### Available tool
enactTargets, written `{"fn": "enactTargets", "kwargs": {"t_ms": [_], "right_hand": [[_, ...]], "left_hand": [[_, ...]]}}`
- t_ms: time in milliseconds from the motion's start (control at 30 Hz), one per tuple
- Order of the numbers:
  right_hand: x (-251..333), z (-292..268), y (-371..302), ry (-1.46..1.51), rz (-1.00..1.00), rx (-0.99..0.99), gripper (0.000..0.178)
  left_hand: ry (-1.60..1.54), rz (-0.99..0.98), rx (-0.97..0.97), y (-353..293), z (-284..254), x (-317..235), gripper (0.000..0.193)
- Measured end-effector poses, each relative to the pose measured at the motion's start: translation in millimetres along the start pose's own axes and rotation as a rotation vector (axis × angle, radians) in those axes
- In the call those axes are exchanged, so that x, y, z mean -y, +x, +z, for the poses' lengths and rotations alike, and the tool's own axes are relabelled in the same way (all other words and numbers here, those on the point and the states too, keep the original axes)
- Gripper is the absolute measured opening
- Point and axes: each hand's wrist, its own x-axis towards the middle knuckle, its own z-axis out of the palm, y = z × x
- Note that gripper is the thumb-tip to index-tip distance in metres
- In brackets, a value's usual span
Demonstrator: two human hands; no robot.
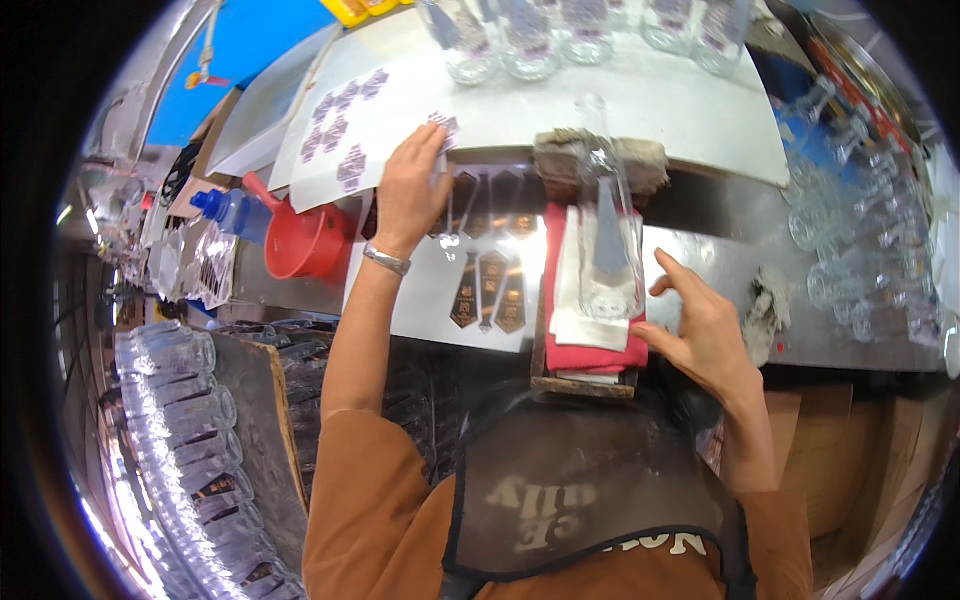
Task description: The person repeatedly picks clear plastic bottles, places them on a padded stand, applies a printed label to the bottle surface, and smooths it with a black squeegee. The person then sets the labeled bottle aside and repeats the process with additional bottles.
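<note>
A clear glass bottle (608,240) lies in front of me with its neck pointing away, bearing a grey-blue tie-shaped decal. It rests on a folded white cloth (580,325) over a red cloth (556,352) in a wooden holder, its neck end by a cloth-wrapped block (645,165). My right hand (700,325) is beside the bottle's base, open, thumb and forefinger apart. At the near edge of a white board, my left hand (412,190) lies with outstretched fingers, the tips at a small purple patterned decal (443,128). More purple decals (350,168) lie left of it.
A sheet of dark tie-shaped decals (490,290) lies left of the holder. Beyond are a red plastic dipper (305,245) and a blue bottle (228,212). Several glass bottles (530,60) stand at the back; more (850,230) lie at right. A rag (765,315) sits near my right hand.
</note>
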Motion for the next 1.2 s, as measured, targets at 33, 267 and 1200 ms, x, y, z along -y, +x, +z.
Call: {"fn": "enactTargets", "kwargs": {"t_ms": [33,267,1200], "right_hand": [[-4,10,0,-0.067,-0.042,-0.019,0.077],[-3,41,-3,-0.153,-0.074,-0.143,0.084],[-25,15,0,0.038,-0.037,0.036,0.074]], "left_hand": [[-0.002,-0.032,-0.031,-3,1,-4,0.030],[-0.667,-0.506,0.027,-12,-12,-50,0.026],[-0.692,-0.033,0.102,-31,-5,-158,0.053]]}}
